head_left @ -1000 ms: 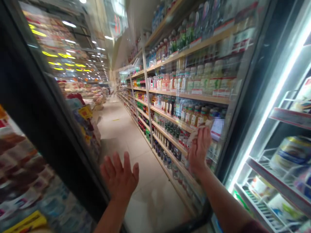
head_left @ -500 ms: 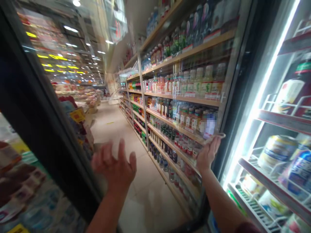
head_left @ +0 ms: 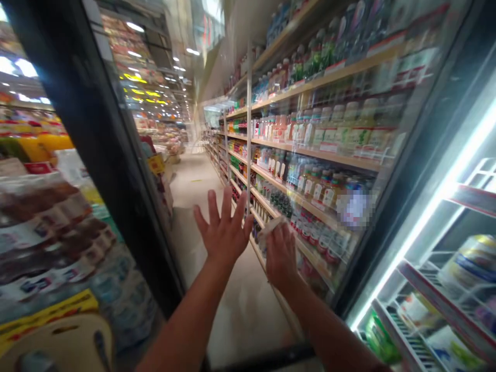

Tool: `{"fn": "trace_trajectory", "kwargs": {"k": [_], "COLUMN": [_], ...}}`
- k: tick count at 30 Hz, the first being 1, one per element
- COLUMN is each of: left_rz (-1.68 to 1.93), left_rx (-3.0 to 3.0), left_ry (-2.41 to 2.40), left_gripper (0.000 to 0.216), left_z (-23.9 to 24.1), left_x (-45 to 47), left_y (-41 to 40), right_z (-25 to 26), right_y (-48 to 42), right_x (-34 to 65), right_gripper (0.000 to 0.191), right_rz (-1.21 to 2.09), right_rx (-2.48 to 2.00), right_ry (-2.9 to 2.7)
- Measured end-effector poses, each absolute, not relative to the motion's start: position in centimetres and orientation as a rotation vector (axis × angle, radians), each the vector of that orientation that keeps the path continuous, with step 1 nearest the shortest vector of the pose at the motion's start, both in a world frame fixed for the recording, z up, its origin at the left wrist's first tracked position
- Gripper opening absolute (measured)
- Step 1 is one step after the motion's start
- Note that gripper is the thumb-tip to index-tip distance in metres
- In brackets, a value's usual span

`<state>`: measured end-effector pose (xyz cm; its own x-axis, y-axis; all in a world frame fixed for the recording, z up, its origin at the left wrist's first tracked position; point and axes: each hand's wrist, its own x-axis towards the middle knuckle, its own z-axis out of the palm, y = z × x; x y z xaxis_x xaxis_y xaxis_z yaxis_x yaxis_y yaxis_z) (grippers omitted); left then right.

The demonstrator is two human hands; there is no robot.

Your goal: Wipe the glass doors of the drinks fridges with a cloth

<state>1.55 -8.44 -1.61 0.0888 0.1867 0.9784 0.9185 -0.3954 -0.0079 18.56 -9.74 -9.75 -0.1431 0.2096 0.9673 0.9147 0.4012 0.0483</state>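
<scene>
the right hand (head_left: 281,256) grips a white cloth (head_left: 270,231), pressed flat to the glass door (head_left: 240,310) so it bears evenly; the left hand (head_left: 225,235), released with fingers spread, seems to steady the pane just beside it

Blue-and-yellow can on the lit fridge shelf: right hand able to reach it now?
Probably yes: nothing blocks the blue-and-yellow can past the open glass door, though the right hand holds a pale cloth.
</scene>
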Motion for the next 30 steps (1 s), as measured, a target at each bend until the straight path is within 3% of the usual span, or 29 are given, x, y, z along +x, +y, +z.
{"fn": "trace_trajectory", "kwargs": {"k": [3,8,15,22,28,30], "left_rz": [-1.287,-1.271,-1.302,-1.386,-1.356,-1.331], "left_rx": [-1.665,-1.639,-1.715,-1.809,-1.775,-1.757], "left_ry": [-1.133,-1.147,-1.187,-1.253,-1.251,-1.244], "left_gripper": [0.061,0.059,0.058,0.059,0.062,0.061], "left_z": [-1.6,-1.8,-1.3,-0.8,-0.8,-0.8], "left_x": [1.5,1.6,1.8,2.0,2.1,2.0], "left_y": [-8.4,-8.3,-8.7,-8.7,-8.7,-8.6], "right_z": [-9.7,-4.8,-12.7,-7.8,-15.2,-15.7], "right_y": [-10.2,-8.5,-9.8,-8.7,-10.0,-10.1], "right_x": [17.9,22.5,21.0,23.5,23.4,23.7], "right_gripper": [0.066,0.064,0.055,0.056,0.05,0.05], "right_rz": [-0.892,-0.822,-1.006,-0.917,-0.967,-0.982], "right_rx": [-0.94,-1.038,-0.725,-0.872,-0.606,-0.508], "right_ry": [-1.703,-1.366,-1.929,-1.625,-2.047,-2.148]}}
